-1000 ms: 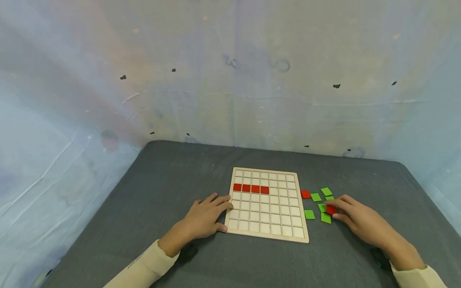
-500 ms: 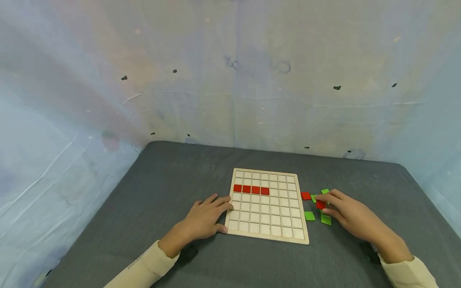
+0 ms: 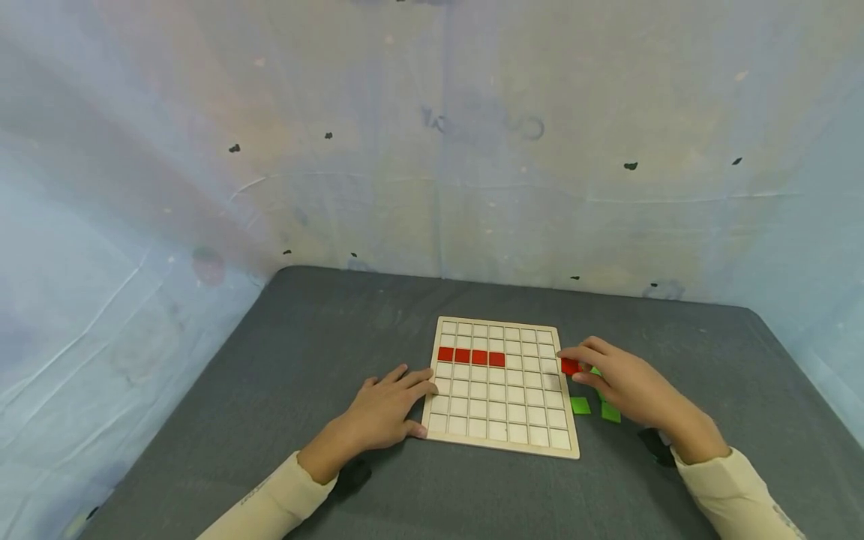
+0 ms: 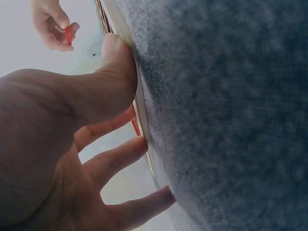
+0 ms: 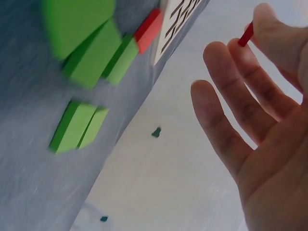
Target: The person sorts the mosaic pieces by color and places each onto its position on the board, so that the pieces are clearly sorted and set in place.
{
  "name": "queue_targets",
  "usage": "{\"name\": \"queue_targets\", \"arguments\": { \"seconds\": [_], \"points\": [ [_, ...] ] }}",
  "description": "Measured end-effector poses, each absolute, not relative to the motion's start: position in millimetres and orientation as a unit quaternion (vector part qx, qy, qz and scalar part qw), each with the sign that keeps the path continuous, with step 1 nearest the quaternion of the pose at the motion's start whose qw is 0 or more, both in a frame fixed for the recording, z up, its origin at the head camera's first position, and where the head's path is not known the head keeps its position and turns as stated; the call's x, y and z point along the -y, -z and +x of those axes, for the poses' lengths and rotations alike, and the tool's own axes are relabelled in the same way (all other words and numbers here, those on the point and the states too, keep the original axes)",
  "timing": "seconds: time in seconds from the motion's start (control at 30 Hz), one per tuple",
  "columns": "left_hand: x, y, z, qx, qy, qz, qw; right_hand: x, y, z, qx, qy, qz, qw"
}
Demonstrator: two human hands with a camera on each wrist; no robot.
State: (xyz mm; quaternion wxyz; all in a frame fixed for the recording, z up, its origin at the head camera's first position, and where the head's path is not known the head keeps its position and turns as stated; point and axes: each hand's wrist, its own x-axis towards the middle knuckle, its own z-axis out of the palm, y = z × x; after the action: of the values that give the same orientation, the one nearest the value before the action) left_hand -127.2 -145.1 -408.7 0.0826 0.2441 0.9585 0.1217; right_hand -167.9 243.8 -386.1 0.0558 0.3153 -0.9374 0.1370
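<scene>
My right hand [image 3: 624, 379] pinches a thin red square tile [image 5: 246, 34] between thumb and index finger, raised off the table near the right edge of a wooden grid board [image 3: 496, 409]. The other fingers of that hand are spread loosely. On the board, a row of several red tiles [image 3: 462, 355] fills cells from the left side, third row from the top. My left hand [image 3: 381, 409] rests at the board's left edge, thumb against the side and fingertips on the frame. Another red tile [image 5: 148, 30] lies on the table beside the board, below the right hand.
Several green tiles [image 5: 79, 126] lie right of the board, partly hidden by the right hand in the head view; some overlap. A dark grey cloth covers the table [image 3: 324, 322]. Pale hanging sheeting [image 3: 472, 150] stands behind it and at the sides.
The right hand has lifted the red tile from among the green ones and carried it leftward to the board's right edge. The left hand and board stay in place.
</scene>
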Motion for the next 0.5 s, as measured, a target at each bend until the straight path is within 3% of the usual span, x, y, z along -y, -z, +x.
{"name": "queue_targets", "arguments": {
  "seconds": [0.5],
  "points": [
    [145.4, 408.1, -128.3, -0.958, -0.126, 0.241, 0.088, -201.1, 382.6, -189.1, 0.927, -0.153, 0.342, 0.022]
  ]
}}
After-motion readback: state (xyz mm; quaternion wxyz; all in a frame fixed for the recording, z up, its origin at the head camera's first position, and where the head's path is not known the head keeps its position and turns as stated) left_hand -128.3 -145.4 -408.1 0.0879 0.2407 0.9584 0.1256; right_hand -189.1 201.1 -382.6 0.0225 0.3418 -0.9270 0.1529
